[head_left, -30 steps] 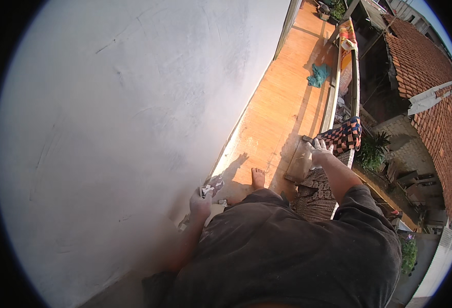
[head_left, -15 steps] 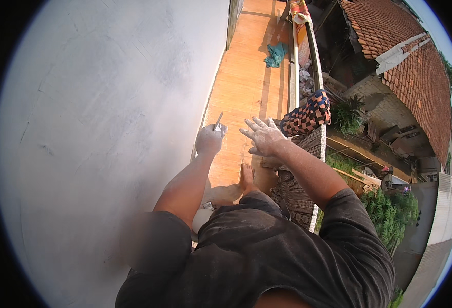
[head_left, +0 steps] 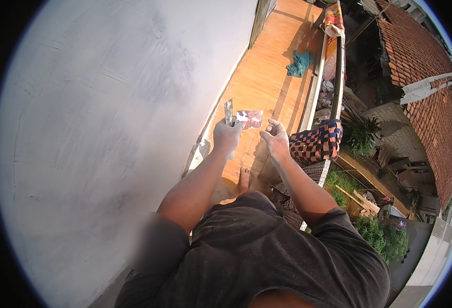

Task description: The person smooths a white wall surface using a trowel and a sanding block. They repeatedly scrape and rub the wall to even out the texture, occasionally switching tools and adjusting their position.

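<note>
**Two hands raised beside a freshly smoothed wall**

Two flat metal blades sit in our left hand [head_left: 227,136]: a narrow scraper [head_left: 229,112] standing nearly upright above the fist, and a broader putty knife [head_left: 250,118] jutting out to the right, its face smeared with pale filler and reddish patches. Our fingers are curled tight around both handles, pressed together in a closed grip, so the handles themselves are hidden.

Our right hand [head_left: 276,139] hovers just beside the putty knife, palm turned toward it, fingers loosely bent and slightly apart. It holds nothing, and its fingertips come near the blade's right edge without touching it as far as we can tell.

To our left the grey-white plastered wall [head_left: 113,128] fills most of the view, its surface streaked with faint trowel marks. Below us runs an orange tiled balcony floor [head_left: 267,82], with one bare foot [head_left: 244,179] showing between our forearms. A checked orange and dark blue cloth [head_left: 316,141] hangs over the railing [head_left: 337,77] near our right hand, and a teal rag [head_left: 300,61] lies farther along the floor. Beyond the railing we see red tiled roofs [head_left: 421,66] and green plants [head_left: 380,233].
</note>
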Available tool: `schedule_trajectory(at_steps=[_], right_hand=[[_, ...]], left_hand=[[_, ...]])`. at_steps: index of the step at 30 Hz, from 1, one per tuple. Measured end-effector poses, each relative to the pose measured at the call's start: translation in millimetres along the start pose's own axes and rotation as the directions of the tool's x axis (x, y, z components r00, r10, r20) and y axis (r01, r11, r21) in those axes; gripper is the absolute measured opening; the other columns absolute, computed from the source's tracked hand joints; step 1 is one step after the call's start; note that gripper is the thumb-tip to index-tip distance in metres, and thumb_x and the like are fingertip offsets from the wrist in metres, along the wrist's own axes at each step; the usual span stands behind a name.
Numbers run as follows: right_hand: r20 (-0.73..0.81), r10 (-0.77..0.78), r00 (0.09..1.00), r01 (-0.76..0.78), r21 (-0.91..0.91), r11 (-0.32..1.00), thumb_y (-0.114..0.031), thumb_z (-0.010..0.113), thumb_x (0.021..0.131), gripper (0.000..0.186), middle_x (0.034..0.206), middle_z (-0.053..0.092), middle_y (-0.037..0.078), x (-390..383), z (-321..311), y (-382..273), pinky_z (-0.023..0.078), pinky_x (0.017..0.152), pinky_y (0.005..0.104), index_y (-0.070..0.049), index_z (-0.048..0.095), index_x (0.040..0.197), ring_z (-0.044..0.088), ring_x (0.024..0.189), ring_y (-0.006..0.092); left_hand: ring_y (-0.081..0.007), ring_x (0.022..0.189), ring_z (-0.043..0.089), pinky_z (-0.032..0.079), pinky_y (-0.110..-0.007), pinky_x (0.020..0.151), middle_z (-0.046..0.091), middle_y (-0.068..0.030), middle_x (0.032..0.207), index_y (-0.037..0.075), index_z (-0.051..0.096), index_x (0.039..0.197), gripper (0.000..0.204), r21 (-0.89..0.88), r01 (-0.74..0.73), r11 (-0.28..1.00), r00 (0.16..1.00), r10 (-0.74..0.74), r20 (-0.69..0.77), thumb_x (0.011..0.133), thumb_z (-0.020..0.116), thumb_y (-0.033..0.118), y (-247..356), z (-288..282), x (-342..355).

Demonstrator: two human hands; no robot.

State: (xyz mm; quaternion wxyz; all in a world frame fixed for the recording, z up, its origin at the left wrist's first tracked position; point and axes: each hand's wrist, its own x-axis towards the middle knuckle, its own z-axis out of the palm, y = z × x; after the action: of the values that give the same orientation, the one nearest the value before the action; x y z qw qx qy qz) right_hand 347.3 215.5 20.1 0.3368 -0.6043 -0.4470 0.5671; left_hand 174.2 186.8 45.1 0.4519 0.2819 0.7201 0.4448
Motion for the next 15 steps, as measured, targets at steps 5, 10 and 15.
schedule_trajectory(at_steps=[5, 10, 15], right_hand=[[0.207, -0.197, 0.958, 0.271, -0.437, 0.858, -0.009, 0.071, 0.091, 0.062, 0.085, 0.058, 0.003, 44, -17, -29, 0.049, 0.087, 0.0291, 0.000, 0.044, 0.146, 0.059, 0.091, 0.0134], [0.388, -0.237, 0.891, 0.406, -0.443, 0.799, -0.016, 0.067, 0.090, 0.091, 0.138, 0.053, 0.023, 74, 2, -22, 0.038, 0.115, 0.0447, -0.003, 0.013, 0.163, 0.046, 0.132, 0.0355], [0.461, -0.270, 0.845, 0.481, -0.437, 0.760, -0.018, 0.072, 0.087, 0.103, 0.157, 0.028, 0.028, 88, 23, -13, 0.028, 0.122, 0.0481, -0.005, 0.003, 0.163, 0.030, 0.145, 0.0429]], left_hand=[[-0.0332, 0.076, 0.071, 0.054, -0.043, 0.072, 0.072, -0.0190, 0.080, 0.001, 0.072, 0.105, 0.025, 0.348, -0.170, 0.922, 0.979, 0.198, -0.046, 0.088, 0.067, 0.019, -2, 18, 34], [-0.0387, 0.090, 0.071, 0.055, -0.047, 0.083, 0.073, -0.0224, 0.094, 0.007, 0.068, 0.120, 0.032, 0.445, -0.261, 0.857, 0.952, 0.306, -0.030, 0.090, 0.065, 0.016, -9, 24, 48], [-0.0383, 0.091, 0.070, 0.054, -0.048, 0.083, 0.073, -0.0190, 0.094, 0.010, 0.058, 0.132, 0.043, 0.546, -0.172, 0.820, 0.976, 0.217, -0.019, 0.090, 0.066, 0.013, -21, 22, 61]])
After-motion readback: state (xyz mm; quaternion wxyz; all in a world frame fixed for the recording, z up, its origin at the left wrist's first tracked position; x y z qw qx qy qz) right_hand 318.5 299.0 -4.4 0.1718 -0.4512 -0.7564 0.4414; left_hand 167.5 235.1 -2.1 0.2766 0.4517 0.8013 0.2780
